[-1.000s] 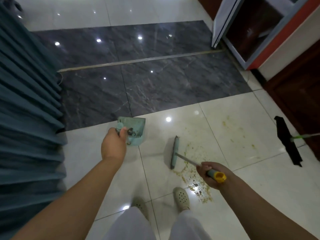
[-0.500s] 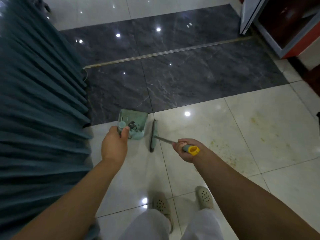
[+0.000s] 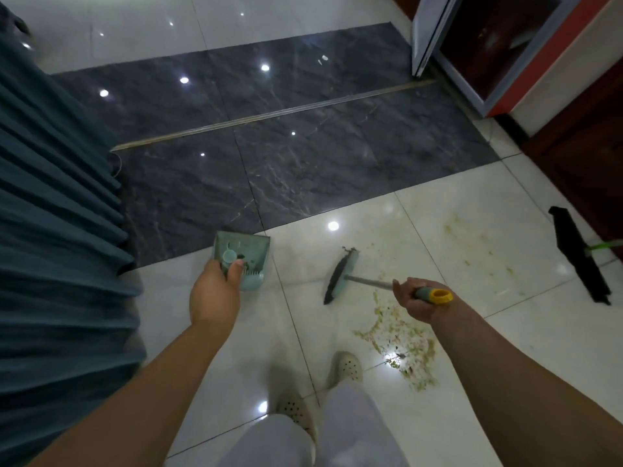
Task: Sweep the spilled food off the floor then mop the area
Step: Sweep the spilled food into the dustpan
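Observation:
My left hand [image 3: 213, 292] grips the handle of a pale green dustpan [image 3: 247, 257] that rests on the cream tile beside the dark marble strip. My right hand [image 3: 418, 298] grips the grey and yellow handle of a short broom [image 3: 340, 275], whose green head with dark bristles stands on the floor to the right of the dustpan, well apart from it. Spilled yellowish food [image 3: 399, 335] lies in a smeared patch below my right hand. Thinner smears of food [image 3: 482, 244] spread over the tile further right.
A flat black mop head [image 3: 580, 257] with a green pole lies on the floor at the right. Pleated teal curtains [image 3: 57, 230] hang along the left. An open cabinet door [image 3: 435, 32] and dark wooden furniture stand at the upper right. My feet [image 3: 347, 367] in pale perforated shoes stand below.
The broom head has swung right, away from the dustpan, back toward the spilled food. The camera turned right, bringing the mop and the food patch back into view. The dustpan stays put.

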`<control>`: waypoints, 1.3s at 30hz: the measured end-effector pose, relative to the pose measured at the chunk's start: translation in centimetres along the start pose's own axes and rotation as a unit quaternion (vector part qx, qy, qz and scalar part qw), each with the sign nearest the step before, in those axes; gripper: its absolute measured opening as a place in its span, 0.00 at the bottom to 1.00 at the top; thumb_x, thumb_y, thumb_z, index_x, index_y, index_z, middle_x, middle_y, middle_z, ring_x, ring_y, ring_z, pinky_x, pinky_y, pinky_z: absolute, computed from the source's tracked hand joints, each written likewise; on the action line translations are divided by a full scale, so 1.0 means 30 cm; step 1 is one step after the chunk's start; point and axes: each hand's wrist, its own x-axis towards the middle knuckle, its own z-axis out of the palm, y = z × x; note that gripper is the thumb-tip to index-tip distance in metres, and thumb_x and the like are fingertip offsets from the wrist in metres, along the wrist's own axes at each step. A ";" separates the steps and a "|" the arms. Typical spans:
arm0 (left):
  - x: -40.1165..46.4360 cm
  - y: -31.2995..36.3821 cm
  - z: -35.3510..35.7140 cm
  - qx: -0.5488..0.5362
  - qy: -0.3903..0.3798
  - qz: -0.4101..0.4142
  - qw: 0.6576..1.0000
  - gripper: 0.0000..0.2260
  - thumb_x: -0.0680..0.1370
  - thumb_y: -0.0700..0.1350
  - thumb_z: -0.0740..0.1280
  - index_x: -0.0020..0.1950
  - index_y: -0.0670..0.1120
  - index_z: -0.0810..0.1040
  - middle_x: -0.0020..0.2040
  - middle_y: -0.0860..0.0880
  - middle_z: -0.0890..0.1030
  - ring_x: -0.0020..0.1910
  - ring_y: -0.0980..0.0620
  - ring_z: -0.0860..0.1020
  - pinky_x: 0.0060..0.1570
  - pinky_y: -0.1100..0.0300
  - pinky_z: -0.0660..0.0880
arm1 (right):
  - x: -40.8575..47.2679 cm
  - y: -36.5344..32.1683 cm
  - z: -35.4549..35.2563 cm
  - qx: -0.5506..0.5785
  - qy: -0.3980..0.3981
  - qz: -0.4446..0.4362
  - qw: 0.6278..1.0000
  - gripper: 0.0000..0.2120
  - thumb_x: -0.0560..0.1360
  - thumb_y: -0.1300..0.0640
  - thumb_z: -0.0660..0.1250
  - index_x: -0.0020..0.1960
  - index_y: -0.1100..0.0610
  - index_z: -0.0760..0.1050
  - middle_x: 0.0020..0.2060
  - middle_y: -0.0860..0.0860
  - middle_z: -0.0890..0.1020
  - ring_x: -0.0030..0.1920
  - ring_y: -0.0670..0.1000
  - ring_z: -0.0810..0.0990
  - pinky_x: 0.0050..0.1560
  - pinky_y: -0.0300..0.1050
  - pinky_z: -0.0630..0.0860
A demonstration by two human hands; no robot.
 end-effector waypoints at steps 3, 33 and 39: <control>0.005 0.053 0.052 0.010 -0.009 0.007 1.000 0.16 0.80 0.53 0.59 0.42 0.41 0.67 0.38 0.41 0.74 0.39 0.41 0.74 0.35 0.56 0.63 | -0.014 -0.082 -0.035 0.022 0.017 -0.010 1.000 0.20 0.83 0.60 0.55 0.73 0.64 0.59 0.59 0.56 0.74 0.29 0.45 0.67 0.17 0.34 0.69; 0.515 0.826 0.524 0.006 -0.095 0.097 0.991 0.16 0.80 0.54 0.59 0.45 0.40 0.71 0.39 0.46 0.75 0.40 0.46 0.74 0.37 0.57 0.67 | 0.271 -0.553 0.519 0.053 -0.038 0.060 0.996 0.09 0.82 0.64 0.55 0.60 0.66 0.61 0.41 0.62 0.71 0.13 0.49 0.66 0.18 0.31 0.67; 0.508 0.966 0.632 0.008 -0.134 0.137 0.981 0.18 0.80 0.54 0.59 0.48 0.38 0.72 0.43 0.41 0.78 0.42 0.42 0.76 0.41 0.52 0.73 | 0.182 -0.670 0.262 0.141 -0.006 0.032 0.990 0.20 0.83 0.60 0.53 0.74 0.63 0.57 0.40 0.61 0.69 0.21 0.46 0.66 0.18 0.32 0.67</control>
